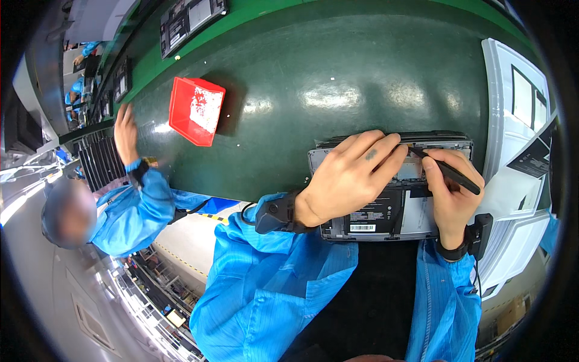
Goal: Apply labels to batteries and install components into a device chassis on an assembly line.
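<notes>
An opened laptop base (418, 217) lies in front of me, its battery and inner boards bare. Across its left half spreads my left hand (356, 175), fingers stretched over the inner parts and fingertips near the upper middle. The thumb is mostly hidden, and I cannot tell whether a small part sits under the fingertips. My right hand (453, 190) is closed around a slim black tool that looks like tweezers (455, 173). Its narrow tip points left into the laptop, close to my left fingertips.
A red bin (189, 120) with small white pieces stands left on the green table (283, 66). White trays (503, 102) are stacked at the right edge. Another opened laptop base (192, 21) lies at the far left. A co-worker's hand (125, 133) reaches over the table's left side.
</notes>
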Demonstrator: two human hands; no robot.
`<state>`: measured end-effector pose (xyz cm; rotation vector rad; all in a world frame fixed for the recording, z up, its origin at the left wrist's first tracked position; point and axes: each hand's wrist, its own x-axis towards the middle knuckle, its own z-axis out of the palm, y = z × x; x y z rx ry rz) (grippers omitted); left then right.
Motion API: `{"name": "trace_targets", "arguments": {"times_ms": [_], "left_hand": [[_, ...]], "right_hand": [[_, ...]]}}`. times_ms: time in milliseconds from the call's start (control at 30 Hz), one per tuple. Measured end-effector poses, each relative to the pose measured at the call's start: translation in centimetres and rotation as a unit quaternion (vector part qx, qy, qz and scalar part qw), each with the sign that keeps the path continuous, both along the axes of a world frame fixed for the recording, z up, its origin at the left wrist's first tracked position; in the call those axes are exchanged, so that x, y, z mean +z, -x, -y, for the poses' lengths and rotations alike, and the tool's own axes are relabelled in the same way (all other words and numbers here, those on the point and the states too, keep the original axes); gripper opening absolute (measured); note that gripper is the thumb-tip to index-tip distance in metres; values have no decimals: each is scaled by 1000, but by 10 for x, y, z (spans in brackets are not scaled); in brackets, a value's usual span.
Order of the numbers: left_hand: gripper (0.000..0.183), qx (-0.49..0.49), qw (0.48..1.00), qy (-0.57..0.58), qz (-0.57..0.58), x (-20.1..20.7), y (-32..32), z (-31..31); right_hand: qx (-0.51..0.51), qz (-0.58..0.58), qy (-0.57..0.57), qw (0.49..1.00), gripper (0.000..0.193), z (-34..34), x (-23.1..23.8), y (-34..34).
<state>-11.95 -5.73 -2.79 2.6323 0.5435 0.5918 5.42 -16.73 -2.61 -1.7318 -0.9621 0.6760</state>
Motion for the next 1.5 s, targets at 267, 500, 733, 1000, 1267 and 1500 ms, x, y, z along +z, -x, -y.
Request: {"name": "trace_targets", "arguments": {"times_ms": [267, 500, 733, 1000, 1267, 1500], "left_hand": [[46, -30, 999, -31, -17, -6, 7, -1], [43, -35, 999, -34, 16, -10, 12, 0], [43, -33, 999, -15, 21, -12, 13, 1], [43, -33, 999, -27, 22, -9, 11, -2], [42, 5, 1000, -3, 22, -3, 20, 2], [31, 279, 948, 147, 46, -24, 114, 32]], "right_hand": [[17, 28, -37, 999, 15, 5, 2, -1], [70, 21, -23, 997, 19, -3, 5, 0], [72, 43, -18, 996, 19, -5, 3, 3], [17, 10, -26, 999, 16, -2, -2, -1], [44, 22, -15, 999, 18, 2, 6, -4], [-8, -90, -149, 985, 21, 59, -27, -55]]}}
